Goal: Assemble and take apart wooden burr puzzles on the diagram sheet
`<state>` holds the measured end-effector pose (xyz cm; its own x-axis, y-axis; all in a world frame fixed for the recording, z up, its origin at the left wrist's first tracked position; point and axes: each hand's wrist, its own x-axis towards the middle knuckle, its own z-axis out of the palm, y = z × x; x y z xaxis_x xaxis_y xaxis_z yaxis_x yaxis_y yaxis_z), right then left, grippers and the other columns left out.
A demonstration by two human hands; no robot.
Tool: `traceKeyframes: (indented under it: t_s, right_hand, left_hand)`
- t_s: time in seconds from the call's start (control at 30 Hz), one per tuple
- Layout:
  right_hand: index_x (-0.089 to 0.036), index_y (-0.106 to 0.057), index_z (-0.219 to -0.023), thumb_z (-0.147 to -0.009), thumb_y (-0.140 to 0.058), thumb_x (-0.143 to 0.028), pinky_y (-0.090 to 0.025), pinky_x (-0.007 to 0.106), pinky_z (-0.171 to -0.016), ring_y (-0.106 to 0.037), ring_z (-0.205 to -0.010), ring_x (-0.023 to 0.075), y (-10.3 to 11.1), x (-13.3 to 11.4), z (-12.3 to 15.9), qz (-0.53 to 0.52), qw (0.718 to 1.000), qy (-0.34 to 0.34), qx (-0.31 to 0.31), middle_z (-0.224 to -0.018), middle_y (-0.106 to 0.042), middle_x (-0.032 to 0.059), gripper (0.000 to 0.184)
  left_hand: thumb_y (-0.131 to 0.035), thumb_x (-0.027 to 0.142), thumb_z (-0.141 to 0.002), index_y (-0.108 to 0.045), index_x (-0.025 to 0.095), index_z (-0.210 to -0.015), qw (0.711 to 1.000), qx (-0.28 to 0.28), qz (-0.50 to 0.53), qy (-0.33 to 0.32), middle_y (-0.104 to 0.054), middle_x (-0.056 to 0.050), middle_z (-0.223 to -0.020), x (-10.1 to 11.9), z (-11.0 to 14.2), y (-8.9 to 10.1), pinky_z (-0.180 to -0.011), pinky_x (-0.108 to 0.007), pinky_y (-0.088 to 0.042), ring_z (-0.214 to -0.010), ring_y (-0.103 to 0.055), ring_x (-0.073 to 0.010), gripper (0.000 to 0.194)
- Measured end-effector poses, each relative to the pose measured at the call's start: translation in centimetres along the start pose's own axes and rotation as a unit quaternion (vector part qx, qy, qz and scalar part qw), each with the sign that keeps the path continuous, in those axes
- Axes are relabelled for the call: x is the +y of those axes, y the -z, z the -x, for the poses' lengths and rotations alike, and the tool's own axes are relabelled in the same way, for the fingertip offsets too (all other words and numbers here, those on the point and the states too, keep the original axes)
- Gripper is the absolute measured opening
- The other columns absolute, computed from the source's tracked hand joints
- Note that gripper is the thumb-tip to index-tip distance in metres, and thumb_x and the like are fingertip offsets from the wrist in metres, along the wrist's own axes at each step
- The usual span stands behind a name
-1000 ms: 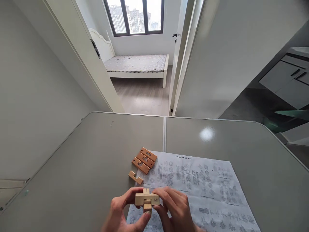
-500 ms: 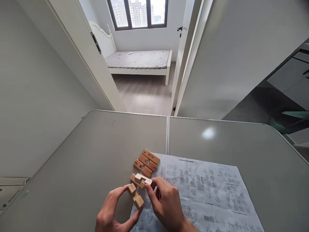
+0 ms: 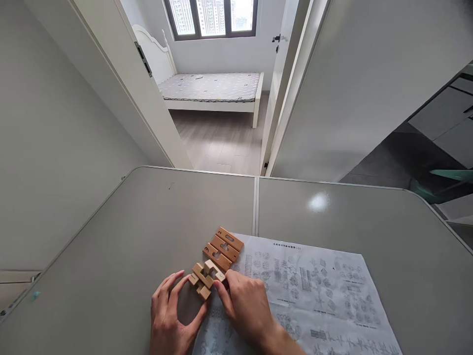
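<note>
At the lower centre of the frame, my left hand (image 3: 170,314) spans the near block (image 3: 204,293), thumb and fingertips closed on its opposite ends, probably to leave its notch uncovered. The middle block (image 3: 202,276) lies right against it; I can't tell whether they interlock. Next comes the pale block (image 3: 210,266), and just above, plates (image 3: 229,252) lie side by side, numbers up, likely for easy reading. My right hand (image 3: 246,303) pinches the pale block's right end, seemingly keeping its notch clear. Lower right, the sheet (image 3: 303,301) lies title farthest away, presumably so it reads upright for me.
</note>
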<state>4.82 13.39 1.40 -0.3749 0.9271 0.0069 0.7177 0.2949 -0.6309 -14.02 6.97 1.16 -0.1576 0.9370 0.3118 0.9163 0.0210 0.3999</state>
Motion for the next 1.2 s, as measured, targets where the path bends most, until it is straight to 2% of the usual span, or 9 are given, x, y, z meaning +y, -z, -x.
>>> traceKeyframes:
  t_s: [0.13,0.27,0.4,0.5,0.67,0.8,0.93,1.03,1.2]
  right_hand:
    - [-0.021,-0.062,-0.085,-0.103,-0.062,-0.030,-0.026,0.030,-0.056,-0.074,-0.067,0.0217,0.1,-0.1,0.0,0.027,0.999,0.002,-0.027,-0.082,-0.078,0.0037,0.021]
    - [-0.021,-0.062,-0.083,-0.105,-0.059,-0.030,-0.029,0.030,-0.058,-0.072,-0.066,0.0199,0.6,0.8,0.2,-0.023,0.999,0.017,-0.034,-0.081,-0.077,0.0025,0.023]
    - [-0.022,-0.059,-0.080,-0.107,-0.050,-0.031,-0.035,0.027,-0.062,-0.063,-0.064,0.0153,2.6,3.3,0.7,-0.160,0.983,0.073,-0.057,-0.076,-0.071,0.0001,0.030]
    - [-0.021,-0.051,-0.071,-0.107,-0.048,-0.043,-0.035,0.026,-0.058,-0.049,-0.057,0.0133,4.5,6.0,1.3,-0.241,0.969,0.024,-0.044,-0.064,-0.057,-0.0018,0.042]
    - [-0.022,-0.054,-0.075,-0.104,-0.052,-0.058,-0.030,0.025,-0.050,-0.035,-0.051,0.0116,6.8,10.8,2.6,-0.373,0.923,-0.098,0.013,-0.057,-0.041,-0.0062,0.046]
    - [-0.023,-0.050,-0.071,-0.101,-0.056,-0.061,-0.022,0.025,-0.045,-0.026,-0.045,0.0099,7.0,13.2,3.5,-0.431,0.888,-0.151,0.060,-0.051,-0.034,-0.0086,0.049]
    - [-0.023,-0.048,-0.068,-0.100,-0.058,-0.060,-0.024,0.025,-0.045,-0.029,-0.046,0.0100,6.7,13.6,3.6,-0.425,0.891,-0.134,0.089,-0.052,-0.036,-0.0073,0.051]
    - [-0.022,-0.049,-0.068,-0.101,-0.058,-0.057,-0.024,0.026,-0.047,-0.028,-0.049,0.0102,6.7,13.4,3.5,-0.407,0.900,-0.122,0.095,-0.055,-0.035,-0.0069,0.049]
    - [-0.023,-0.047,-0.067,-0.101,-0.058,-0.055,-0.023,0.026,-0.046,-0.027,-0.048,0.0100,6.7,13.2,3.3,-0.405,0.902,-0.118,0.093,-0.055,-0.033,-0.0074,0.049]
  left_hand:
    - [-0.068,0.058,-0.093,-0.056,0.027,-0.140,1.000,-0.014,0.010,-0.004,-0.060,-0.013,-0.142,-0.7,-0.1,-0.3,-0.111,-0.058,-0.048,-0.134,-0.054,-0.0386,0.058]
    - [-0.075,0.061,-0.087,-0.047,0.028,-0.152,0.998,-0.038,0.047,-0.035,-0.056,-0.014,-0.148,-1.8,-0.6,-0.1,-0.112,-0.058,-0.049,-0.136,-0.054,-0.0393,0.078]
    - [-0.063,0.060,-0.096,-0.048,0.029,-0.151,0.994,-0.051,0.095,0.007,-0.055,-0.013,-0.151,-2.4,-2.4,-0.1,-0.114,-0.054,-0.050,-0.137,-0.055,-0.0361,0.066]
    - [-0.054,0.061,-0.100,-0.057,0.027,-0.142,0.989,-0.047,0.132,0.056,-0.058,-0.012,-0.148,-2.3,-5.0,-0.6,-0.111,-0.051,-0.052,-0.133,-0.060,-0.0340,0.055]
    - [-0.052,0.063,-0.101,-0.067,0.023,-0.126,0.971,-0.055,0.211,0.096,-0.072,-0.010,-0.128,-2.2,-10.3,-2.1,-0.096,-0.039,-0.057,-0.113,-0.070,-0.0281,0.049]
    - [-0.058,0.061,-0.098,-0.070,0.020,-0.118,0.963,-0.076,0.246,0.073,-0.078,-0.009,-0.111,-2.1,-14.1,-3.6,-0.083,-0.032,-0.058,-0.094,-0.073,-0.0234,0.047]
    - [-0.058,0.057,-0.098,-0.072,0.020,-0.101,0.969,-0.115,0.218,0.009,-0.073,-0.001,-0.075,-1.3,-16.9,-4.8,-0.058,-0.025,-0.048,-0.056,-0.057,-0.0139,0.040]
    - [-0.060,0.054,-0.097,-0.072,0.021,-0.091,0.972,-0.118,0.202,-0.007,-0.069,0.002,-0.067,-0.7,-17.8,-5.2,-0.056,-0.024,-0.045,-0.053,-0.049,-0.0124,0.035]
    - [-0.057,0.053,-0.099,-0.070,0.021,-0.089,0.976,-0.101,0.193,-0.004,-0.068,0.003,-0.067,-0.6,-17.5,-5.4,-0.058,-0.024,-0.045,-0.053,-0.050,-0.0127,0.036]
